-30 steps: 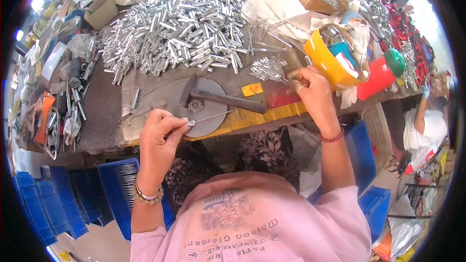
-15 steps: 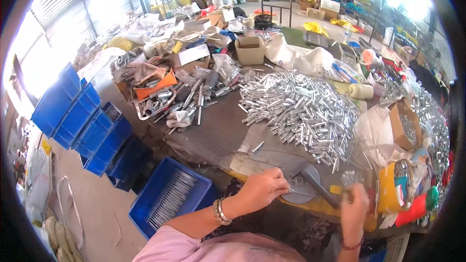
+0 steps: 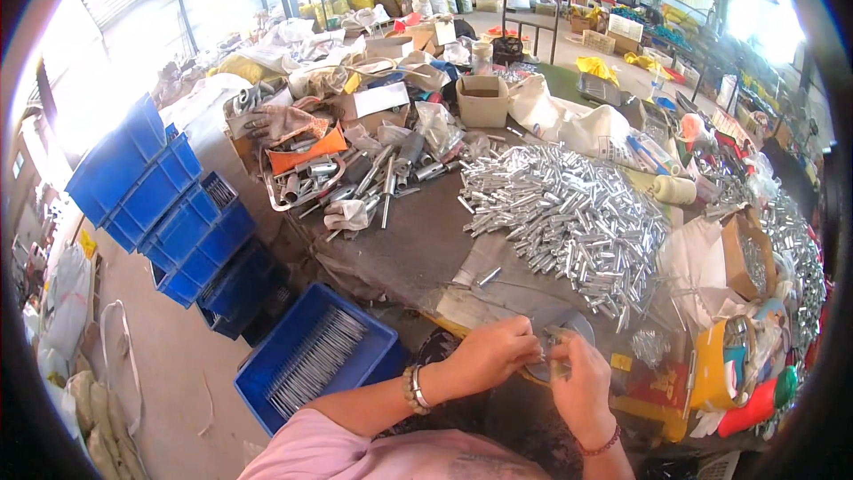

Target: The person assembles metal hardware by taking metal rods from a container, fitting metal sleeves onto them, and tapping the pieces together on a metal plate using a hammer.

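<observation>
Over the near edge of the workbench, my left hand [image 3: 494, 352] has its thumb and fingers pinched together on a thin metal rod, mostly covered now. My right hand [image 3: 582, 384] is close beside it, its bent fingers closed near the left fingertips; what they hold is too small and blurred to make out. Behind both hands lies a round grey disc [image 3: 579, 327], partly hidden by them. A single short metal tube [image 3: 489, 276] rests beyond the left hand. Farther back spreads a large heap of shiny short metal tubes [image 3: 569, 213].
On the left, a blue crate [image 3: 388, 338] holds rows of metal rods [image 3: 315, 364], below a leaning stack of blue crates [image 3: 178, 204]. A small pile of thin wire pieces [image 3: 650, 347] lies right of my hands, near a yellow container [image 3: 708, 360]. A cardboard box [image 3: 482, 105] stands behind.
My right hand has come left from the bench's right side to meet my left hand. The dark handle-like bar over the disc no longer shows. The view has shifted slightly.
</observation>
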A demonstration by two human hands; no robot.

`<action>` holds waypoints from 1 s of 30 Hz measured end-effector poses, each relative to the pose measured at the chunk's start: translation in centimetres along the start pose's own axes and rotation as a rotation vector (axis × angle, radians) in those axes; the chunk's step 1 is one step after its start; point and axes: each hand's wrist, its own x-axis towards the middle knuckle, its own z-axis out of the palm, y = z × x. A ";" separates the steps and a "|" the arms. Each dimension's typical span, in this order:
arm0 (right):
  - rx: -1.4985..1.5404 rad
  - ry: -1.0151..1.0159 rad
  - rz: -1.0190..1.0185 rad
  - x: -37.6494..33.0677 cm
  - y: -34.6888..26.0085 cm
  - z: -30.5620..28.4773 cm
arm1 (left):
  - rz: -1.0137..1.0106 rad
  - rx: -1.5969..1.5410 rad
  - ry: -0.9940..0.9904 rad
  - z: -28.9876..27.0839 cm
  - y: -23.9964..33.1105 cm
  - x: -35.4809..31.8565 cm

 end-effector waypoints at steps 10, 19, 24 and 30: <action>-0.103 -0.091 -0.094 1.7 -0.8 -0.3 | -0.022 -0.070 0.004 0.1 -0.4 0.0; -0.208 -0.226 -0.133 1.6 -2.3 -1.4 | -0.053 -0.023 -0.032 0.0 0.7 -0.1; -0.236 -0.093 -0.121 -0.2 -1.1 -1.7 | -0.029 -0.051 -0.031 0.7 -0.1 0.0; -0.432 -0.085 0.134 -1.4 2.1 -3.7 | -0.046 -0.007 -0.015 -0.6 0.4 0.7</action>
